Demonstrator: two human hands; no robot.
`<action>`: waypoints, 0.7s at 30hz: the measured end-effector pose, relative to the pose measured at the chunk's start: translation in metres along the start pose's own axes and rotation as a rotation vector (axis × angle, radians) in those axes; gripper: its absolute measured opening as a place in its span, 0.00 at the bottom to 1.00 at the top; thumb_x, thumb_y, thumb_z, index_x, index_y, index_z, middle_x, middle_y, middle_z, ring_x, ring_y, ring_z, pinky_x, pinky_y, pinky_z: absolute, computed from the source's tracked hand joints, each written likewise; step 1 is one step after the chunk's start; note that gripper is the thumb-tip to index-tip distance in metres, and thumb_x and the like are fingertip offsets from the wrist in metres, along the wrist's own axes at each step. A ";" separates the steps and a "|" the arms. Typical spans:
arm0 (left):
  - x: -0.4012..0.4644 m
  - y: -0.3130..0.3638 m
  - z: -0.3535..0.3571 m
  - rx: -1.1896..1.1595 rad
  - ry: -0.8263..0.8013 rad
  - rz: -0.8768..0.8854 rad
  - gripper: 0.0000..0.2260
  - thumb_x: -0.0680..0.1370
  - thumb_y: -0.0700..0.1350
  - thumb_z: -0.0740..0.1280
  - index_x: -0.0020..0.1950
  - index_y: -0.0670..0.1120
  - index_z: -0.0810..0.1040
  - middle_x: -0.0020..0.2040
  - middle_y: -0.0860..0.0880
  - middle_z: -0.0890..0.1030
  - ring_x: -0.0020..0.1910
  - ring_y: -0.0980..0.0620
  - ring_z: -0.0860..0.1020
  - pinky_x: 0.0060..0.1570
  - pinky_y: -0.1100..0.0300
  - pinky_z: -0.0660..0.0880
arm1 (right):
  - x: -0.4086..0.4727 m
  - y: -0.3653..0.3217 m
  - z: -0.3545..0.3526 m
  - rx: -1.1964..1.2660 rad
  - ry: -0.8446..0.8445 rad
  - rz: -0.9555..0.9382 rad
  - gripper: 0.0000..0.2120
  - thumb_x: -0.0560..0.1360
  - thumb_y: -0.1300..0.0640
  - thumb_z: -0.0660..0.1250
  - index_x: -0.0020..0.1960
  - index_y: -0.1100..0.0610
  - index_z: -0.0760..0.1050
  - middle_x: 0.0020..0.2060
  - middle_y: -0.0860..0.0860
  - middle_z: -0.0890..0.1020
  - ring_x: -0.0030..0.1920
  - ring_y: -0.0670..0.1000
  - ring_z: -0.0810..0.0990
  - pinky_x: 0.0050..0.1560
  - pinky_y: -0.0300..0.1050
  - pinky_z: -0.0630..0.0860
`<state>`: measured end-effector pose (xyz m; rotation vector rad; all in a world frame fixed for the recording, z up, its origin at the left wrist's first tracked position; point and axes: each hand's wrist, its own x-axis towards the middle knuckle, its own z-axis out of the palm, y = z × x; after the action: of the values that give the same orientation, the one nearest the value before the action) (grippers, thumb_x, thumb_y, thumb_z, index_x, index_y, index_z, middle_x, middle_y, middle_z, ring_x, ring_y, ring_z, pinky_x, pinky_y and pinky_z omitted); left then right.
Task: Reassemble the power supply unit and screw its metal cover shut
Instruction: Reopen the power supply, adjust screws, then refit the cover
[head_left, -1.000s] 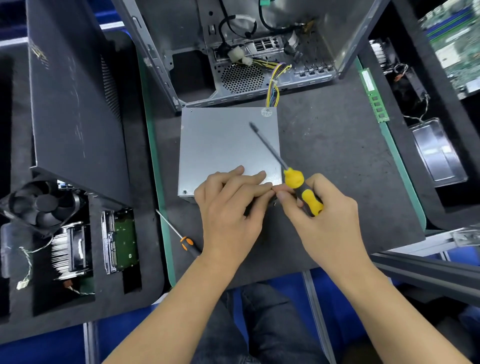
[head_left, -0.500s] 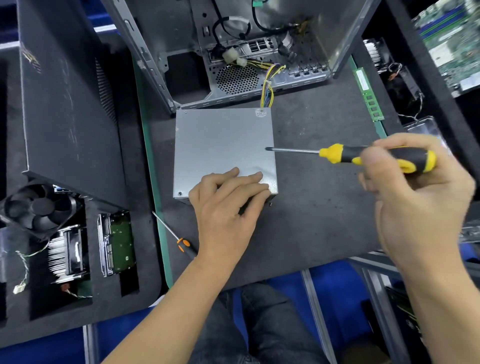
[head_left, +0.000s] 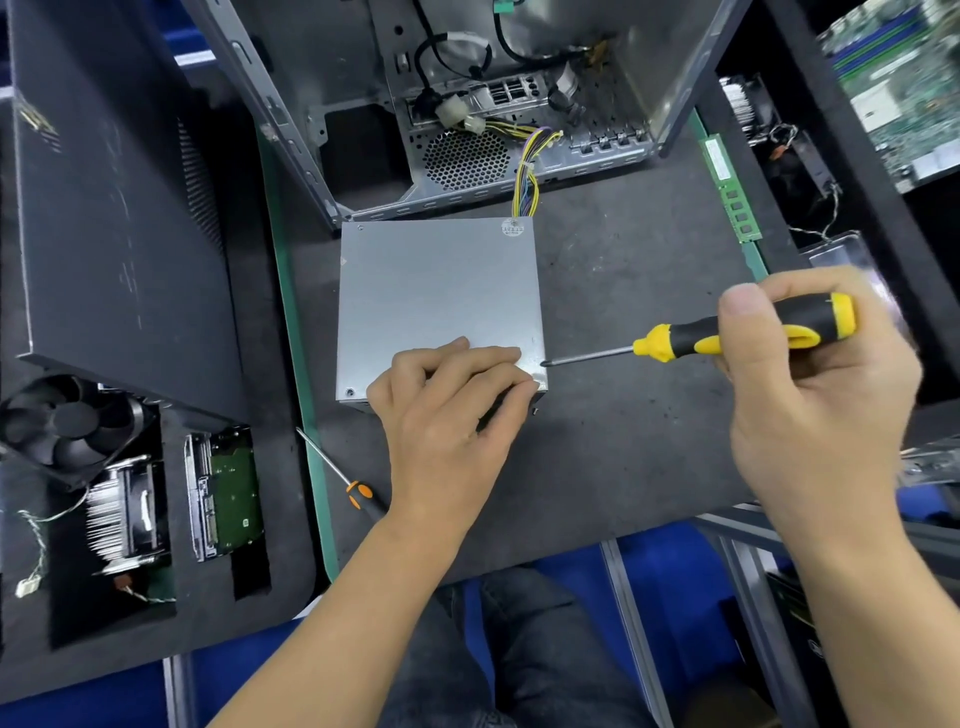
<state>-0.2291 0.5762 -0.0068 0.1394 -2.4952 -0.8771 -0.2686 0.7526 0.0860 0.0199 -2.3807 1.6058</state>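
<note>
The grey metal power supply unit (head_left: 436, 291) lies flat on the dark mat, its cover on top and a bundle of coloured wires leaving its far edge. My left hand (head_left: 447, 415) rests on the near right corner of the cover, its fingers bent over the edge. My right hand (head_left: 810, 395) grips the yellow-and-black screwdriver (head_left: 727, 338) by the handle and holds it almost level. The tip touches the unit's right side near the near corner.
An open computer case (head_left: 467, 104) stands just behind the unit. A black side panel (head_left: 114, 208) leans at the left above a fan (head_left: 67, 426), heatsink and hard drive (head_left: 223, 493). A small orange screwdriver (head_left: 343, 478) lies near my left wrist. A green memory stick (head_left: 732, 192) is at the right.
My right hand has left my left hand and swung out to the right, turning the screwdriver from upright to level. Its tip then dropped from mid-side to the near right corner.
</note>
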 end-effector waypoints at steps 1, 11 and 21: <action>0.000 0.000 0.000 0.010 0.007 0.012 0.08 0.78 0.50 0.70 0.41 0.52 0.86 0.50 0.60 0.84 0.56 0.50 0.76 0.59 0.60 0.57 | 0.000 0.000 0.000 -0.013 -0.017 -0.012 0.07 0.79 0.51 0.66 0.44 0.46 0.70 0.28 0.37 0.77 0.27 0.46 0.70 0.30 0.34 0.67; -0.002 -0.001 0.003 -0.003 0.058 0.041 0.09 0.79 0.48 0.69 0.42 0.51 0.87 0.50 0.59 0.84 0.57 0.51 0.75 0.60 0.58 0.59 | -0.001 0.005 0.002 -0.041 -0.059 -0.029 0.06 0.78 0.49 0.65 0.43 0.45 0.70 0.28 0.39 0.74 0.28 0.41 0.71 0.32 0.29 0.65; -0.002 -0.001 0.004 -0.005 0.066 0.030 0.11 0.79 0.49 0.68 0.41 0.50 0.87 0.49 0.59 0.85 0.57 0.52 0.75 0.58 0.57 0.60 | -0.004 0.007 0.003 -0.065 -0.073 -0.028 0.06 0.78 0.49 0.65 0.43 0.45 0.71 0.30 0.45 0.74 0.28 0.41 0.70 0.31 0.28 0.64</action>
<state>-0.2298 0.5784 -0.0108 0.1272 -2.4274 -0.8530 -0.2668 0.7517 0.0781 0.1005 -2.4740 1.5398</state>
